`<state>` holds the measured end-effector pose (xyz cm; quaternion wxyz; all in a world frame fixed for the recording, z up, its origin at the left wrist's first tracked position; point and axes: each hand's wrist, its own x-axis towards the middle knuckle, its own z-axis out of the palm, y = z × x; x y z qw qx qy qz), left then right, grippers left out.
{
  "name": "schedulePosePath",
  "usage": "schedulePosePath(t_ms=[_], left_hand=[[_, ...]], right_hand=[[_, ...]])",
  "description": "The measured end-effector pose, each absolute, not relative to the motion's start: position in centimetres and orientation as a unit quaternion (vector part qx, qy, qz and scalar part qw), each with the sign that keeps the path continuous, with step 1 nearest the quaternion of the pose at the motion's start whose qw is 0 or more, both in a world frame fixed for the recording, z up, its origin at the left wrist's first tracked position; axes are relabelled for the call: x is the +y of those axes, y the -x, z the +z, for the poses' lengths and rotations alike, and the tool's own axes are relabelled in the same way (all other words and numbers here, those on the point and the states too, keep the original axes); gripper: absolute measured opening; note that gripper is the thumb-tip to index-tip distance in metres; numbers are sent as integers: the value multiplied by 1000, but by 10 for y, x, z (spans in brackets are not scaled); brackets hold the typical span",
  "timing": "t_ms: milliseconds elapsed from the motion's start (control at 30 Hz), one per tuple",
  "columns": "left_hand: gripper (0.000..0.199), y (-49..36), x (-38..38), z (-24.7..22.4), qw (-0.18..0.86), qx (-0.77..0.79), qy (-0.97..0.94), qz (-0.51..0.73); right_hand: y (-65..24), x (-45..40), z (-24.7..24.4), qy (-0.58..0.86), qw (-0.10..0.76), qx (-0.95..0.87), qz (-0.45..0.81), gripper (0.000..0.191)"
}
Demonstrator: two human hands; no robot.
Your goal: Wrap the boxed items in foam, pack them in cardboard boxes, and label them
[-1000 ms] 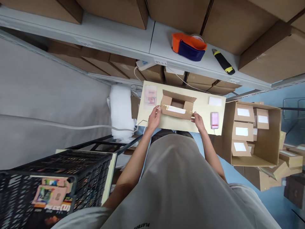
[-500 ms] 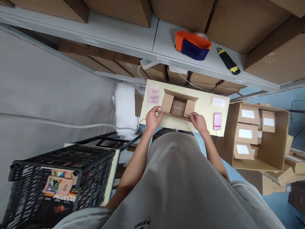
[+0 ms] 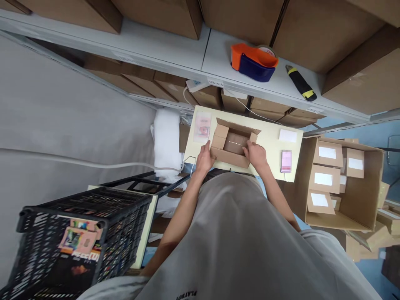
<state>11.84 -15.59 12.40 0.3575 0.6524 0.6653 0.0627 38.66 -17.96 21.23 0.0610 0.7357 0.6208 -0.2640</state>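
Observation:
An open cardboard box (image 3: pixel 235 143) sits on the pale yellow table (image 3: pixel 271 166), its bottom visible and its long near flap folded out toward me. My left hand (image 3: pixel 205 159) is at the box's near left corner, fingers closed against its edge. My right hand (image 3: pixel 255 154) reaches over the right end, with its fingers at the right side flap and the inner wall. A pink flat packet (image 3: pixel 202 126) lies left of the box. To the right are a white card (image 3: pixel 288 136) and a phone with a pink screen (image 3: pixel 285 161).
A shelf (image 3: pixel 215 46) above the table holds an orange and blue tape dispenser (image 3: pixel 254 62) and a black and yellow cutter (image 3: pixel 301 83). At right stands a large carton (image 3: pixel 353 223) of labelled boxes. A black crate (image 3: pixel 125 233) is at lower left.
The near flap has swung outward toward me. My right hand has moved from the near right corner up over the right flap. My left hand has shifted slightly down and right.

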Motion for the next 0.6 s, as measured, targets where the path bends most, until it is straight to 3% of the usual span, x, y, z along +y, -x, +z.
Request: schedulePosePath(t_ms=[267, 533, 600], left_hand=[[97, -132, -151, 130, 306, 620, -717, 89], [81, -183, -111, 142, 266, 617, -733, 104], [67, -183, -101, 146, 263, 629, -723, 110]], right_hand=[[-434, -235, 205, -793, -11, 553, -256, 42], [-423, -230, 193, -809, -81, 521, -260, 44], [-422, -227, 193, -811, -98, 512, -267, 45]])
